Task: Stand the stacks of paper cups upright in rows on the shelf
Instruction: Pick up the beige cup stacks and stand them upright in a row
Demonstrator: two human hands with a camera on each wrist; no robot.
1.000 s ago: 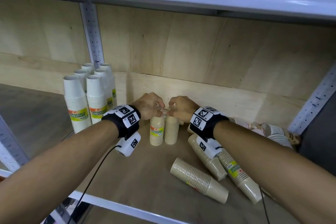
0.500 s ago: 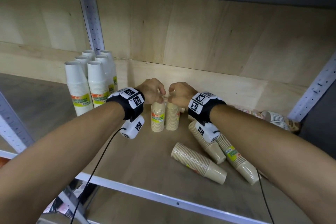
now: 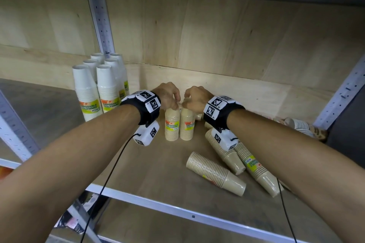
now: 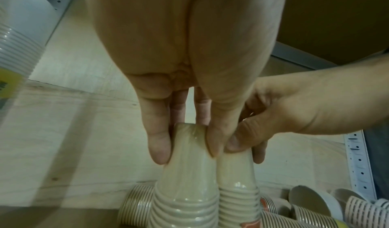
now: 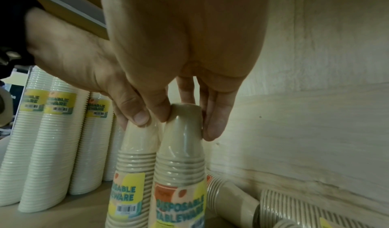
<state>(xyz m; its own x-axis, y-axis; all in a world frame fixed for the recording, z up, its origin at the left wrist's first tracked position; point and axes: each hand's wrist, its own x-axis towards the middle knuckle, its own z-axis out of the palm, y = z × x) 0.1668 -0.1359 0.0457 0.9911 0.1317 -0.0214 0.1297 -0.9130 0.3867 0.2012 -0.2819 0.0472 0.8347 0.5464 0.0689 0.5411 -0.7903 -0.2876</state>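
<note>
Two beige cup stacks stand upright, upside down and touching side by side, near the middle of the wooden shelf. The left beige stack is held at its top by the left hand, whose fingers and thumb curl down around the uppermost cup. The right beige stack is held the same way by the right hand, its fingers clamped on either side of the top cup. The two thumbs touch between the stacks. To the left, against the back wall, six taller white cup stacks stand in two rows, each with a yellow-green label. To the right, several more beige stacks lie on their sides: a fallen stack nearest the front edge, two others beside it under the right forearm. Further right, in the corner by the metal upright, lie some patterned cups.
</note>
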